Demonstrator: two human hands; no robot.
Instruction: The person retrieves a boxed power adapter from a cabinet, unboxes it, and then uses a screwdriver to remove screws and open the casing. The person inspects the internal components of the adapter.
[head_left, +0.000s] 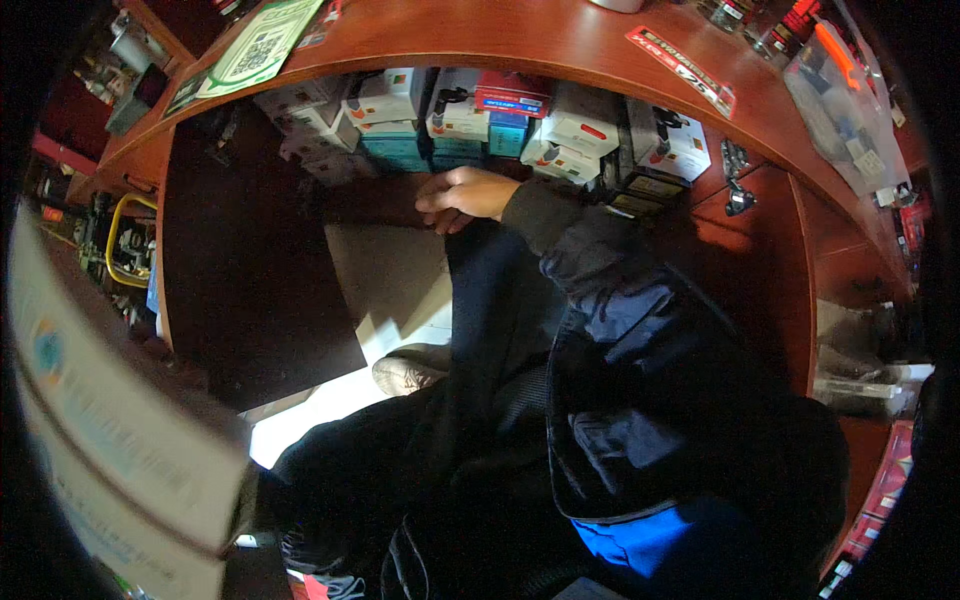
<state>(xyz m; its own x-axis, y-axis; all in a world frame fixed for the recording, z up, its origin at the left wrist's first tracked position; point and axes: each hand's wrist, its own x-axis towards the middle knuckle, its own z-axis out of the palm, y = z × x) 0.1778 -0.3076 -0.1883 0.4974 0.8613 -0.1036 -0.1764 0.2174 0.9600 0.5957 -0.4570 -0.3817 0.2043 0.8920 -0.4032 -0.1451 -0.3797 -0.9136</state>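
Observation:
My right hand (464, 198) reaches under the desk, its fingers curled in and nothing visible in them. It is just in front of the small stacked boxes and does not appear to touch them. Among these are a white box (583, 117), a red box (513, 92) and teal boxes (390, 150). At the lower left, white boxes (120, 430) stand tilted close to me, blurred, one against another. My left sleeve (262, 505) runs up to their edge. The left hand itself is hidden behind them, and they appear held there.
A curved reddish-brown desk top (480, 38) overhangs the stacked boxes. On it lie a green-and-white card (258, 50), a red label strip (682, 70) and a clear plastic bag (845, 110). A yellow-rimmed basket (115, 240) stands left. A light shoe (405, 370) shows on the floor.

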